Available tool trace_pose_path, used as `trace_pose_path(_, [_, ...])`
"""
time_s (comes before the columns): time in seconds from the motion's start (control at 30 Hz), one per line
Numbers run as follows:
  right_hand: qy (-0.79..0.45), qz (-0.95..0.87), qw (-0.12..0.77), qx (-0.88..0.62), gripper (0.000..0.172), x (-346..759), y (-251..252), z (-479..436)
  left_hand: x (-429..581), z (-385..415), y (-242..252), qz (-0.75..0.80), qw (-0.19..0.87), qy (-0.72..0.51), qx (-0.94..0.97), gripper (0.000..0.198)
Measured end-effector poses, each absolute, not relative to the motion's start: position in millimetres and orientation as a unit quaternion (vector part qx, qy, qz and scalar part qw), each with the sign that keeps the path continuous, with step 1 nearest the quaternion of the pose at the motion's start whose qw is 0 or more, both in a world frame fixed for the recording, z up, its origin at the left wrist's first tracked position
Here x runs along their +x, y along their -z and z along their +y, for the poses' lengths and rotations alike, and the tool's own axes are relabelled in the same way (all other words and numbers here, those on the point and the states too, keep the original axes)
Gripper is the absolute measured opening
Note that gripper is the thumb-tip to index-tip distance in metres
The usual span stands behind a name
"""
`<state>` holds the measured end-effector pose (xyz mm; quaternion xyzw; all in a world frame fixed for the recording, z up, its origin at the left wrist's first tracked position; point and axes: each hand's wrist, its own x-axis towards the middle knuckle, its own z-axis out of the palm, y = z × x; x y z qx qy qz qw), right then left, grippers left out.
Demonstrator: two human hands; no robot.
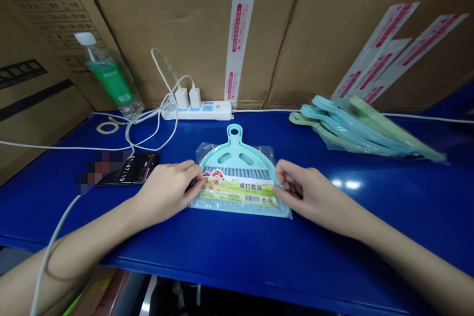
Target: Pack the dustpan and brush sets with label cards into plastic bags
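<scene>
A light-blue dustpan and brush set (pixel 237 158) in a clear plastic bag lies flat on the blue table, its handle pointing away from me. Grey bristles and a colourful printed label (pixel 244 191) show through the plastic. My left hand (pixel 176 185) is closed on the left edge of the bag, thumb and fingers pinched together beside the label. At the opposite edge, my right hand (pixel 305 192) has its fingers curled and its thumb and fingertips on the bag. The parts of the bag under the fingertips are hidden.
Several bagged blue and green dustpan sets (pixel 355 123) are piled at the back right. A white power strip (pixel 207 111) with chargers and loose cables, a green-labelled bottle (pixel 111 79), a coiled band (pixel 107 128) and a phone (pixel 129 169) are at the left. Cardboard (pixel 177 15) stands behind the blue table (pixel 244 252).
</scene>
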<state>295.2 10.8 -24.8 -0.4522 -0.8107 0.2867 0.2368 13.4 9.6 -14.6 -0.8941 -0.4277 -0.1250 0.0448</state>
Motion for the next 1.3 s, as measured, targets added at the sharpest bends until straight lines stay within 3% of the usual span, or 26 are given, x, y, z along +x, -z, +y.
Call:
trace_pose_path(0.37, [-0.321,-0.798,0.24,-0.451,0.017,295.2,25.4,12.7,15.0,10.6,12.3,-0.468,-0.024,0.122,-0.875,0.01])
trace_pose_path(0.57, [-0.329,-0.799,0.243,-0.44,0.016,295.3,26.3,12.7,14.3,10.8,13.7,-0.457,-0.044,0.144,-0.876,0.009])
trace_pose_path(0.87, [-0.348,-0.797,0.222,-0.442,0.016,298.0,22.0,12.8,13.2,10.0,13.9,-0.447,0.03,0.109,-0.887,0.012])
trace_pose_path(1.3, [-0.353,-0.789,0.228,-0.448,0.013,296.9,25.0,10.4,13.7,10.4,13.4,-0.443,-0.023,0.121,-0.888,0.012])
